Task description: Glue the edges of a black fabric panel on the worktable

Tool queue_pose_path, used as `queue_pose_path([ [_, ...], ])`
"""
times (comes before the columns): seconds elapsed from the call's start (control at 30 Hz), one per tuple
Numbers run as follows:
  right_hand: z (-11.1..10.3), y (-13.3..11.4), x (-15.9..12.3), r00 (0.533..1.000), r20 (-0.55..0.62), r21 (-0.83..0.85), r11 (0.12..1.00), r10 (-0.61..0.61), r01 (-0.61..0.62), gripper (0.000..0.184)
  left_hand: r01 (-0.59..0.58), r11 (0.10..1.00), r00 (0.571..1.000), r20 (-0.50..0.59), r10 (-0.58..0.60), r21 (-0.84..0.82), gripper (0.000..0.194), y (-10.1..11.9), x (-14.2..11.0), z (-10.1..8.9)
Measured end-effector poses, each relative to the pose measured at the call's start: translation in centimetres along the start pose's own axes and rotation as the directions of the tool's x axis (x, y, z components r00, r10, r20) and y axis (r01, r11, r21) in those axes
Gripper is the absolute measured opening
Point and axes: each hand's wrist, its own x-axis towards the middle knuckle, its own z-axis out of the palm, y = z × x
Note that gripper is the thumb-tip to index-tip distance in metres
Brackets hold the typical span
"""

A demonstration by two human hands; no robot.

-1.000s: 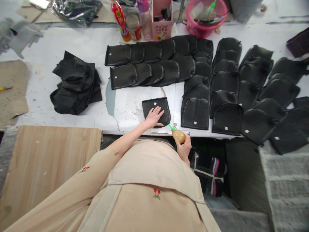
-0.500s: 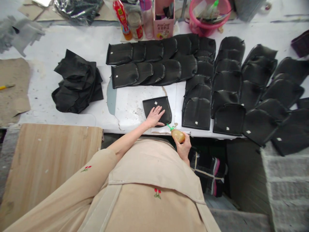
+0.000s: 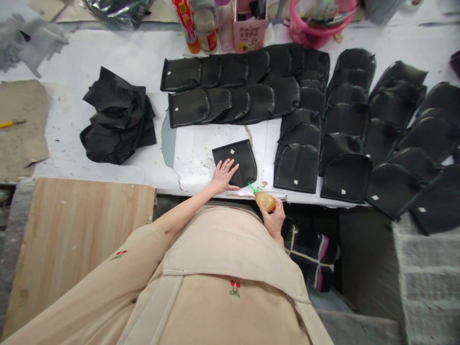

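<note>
My left hand (image 3: 223,176) lies flat with fingers spread on a single black leather piece (image 3: 241,158) at the table's front edge; a small white tag shows on that piece. My right hand (image 3: 273,221) is closed around a small glue bottle (image 3: 265,200) with amber liquid and a green nozzle, held just below the table edge, its tip pointing toward the piece's lower right corner.
Rows of overlapping black leather pieces (image 3: 298,167) cover the white table (image 3: 68,86) at centre and right. A loose black pile (image 3: 117,117) sits left. Bottles (image 3: 205,28), a pink box (image 3: 249,28) and a pink basin (image 3: 316,28) stand behind. A wooden board (image 3: 75,230) lies lower left.
My left hand has slid a little toward the left edge of the single piece. The piece has turned slightly. The bottle in my right hand stays in place.
</note>
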Motion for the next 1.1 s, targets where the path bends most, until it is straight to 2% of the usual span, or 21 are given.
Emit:
queue_pose_path([
  [0.27, 0.2, 0.0, 0.2, 0.999, 0.035, 0.027, 0.999, 0.026, -0.027, 0.056, 0.049, 0.999, 0.999, -0.012, -0.049, 0.009, 0.107, 0.6, 0.1, 0.6],
  [0.4, 0.4, 0.0, 0.4, 0.999, 0.002, 0.035, 0.998, 0.045, -0.045, 0.055, 0.124, 0.992, 0.992, -0.018, -0.124, -0.003, 0.103, 1.6, 0.5, 0.6],
  [0.53, 0.7, 0.0, 0.3, 0.998, 0.043, 0.040, 0.998, 0.042, -0.044, 0.056, 0.167, 0.986, 0.985, -0.038, -0.167, -0.015, 0.103, 2.4, 0.8, 0.7],
  [0.63, 0.7, 0.0, 0.2, 0.998, 0.052, 0.041, 0.998, 0.039, -0.041, 0.056, 0.136, 0.991, 0.991, -0.003, -0.136, -0.016, 0.103, 1.9, 0.6, 0.3],
  [0.77, 0.6, -0.1, 0.2, 0.999, 0.021, 0.030, 0.999, 0.036, -0.037, 0.055, 0.000, 0.999, 0.997, 0.078, 0.004, -0.048, 0.097, -0.3, 0.0, -0.5],
  [0.87, 0.6, -0.2, 0.2, 0.999, 0.040, 0.031, 0.999, 0.034, -0.035, 0.055, -0.077, 0.995, 0.992, 0.098, 0.082, -0.060, 0.096, -1.7, -0.4, -0.8],
  [0.97, 0.8, -0.1, -0.1, 0.996, 0.090, 0.041, 0.999, 0.015, -0.018, 0.055, -0.089, 0.995, 0.992, 0.083, 0.092, -0.044, 0.096, -2.0, -0.5, -0.7],
  [1.1, 0.8, 0.0, -0.2, 0.995, 0.103, 0.037, 0.999, 0.003, -0.007, 0.056, -0.051, 0.998, 0.996, 0.067, 0.053, -0.031, 0.094, -1.0, -0.4, -0.5],
])
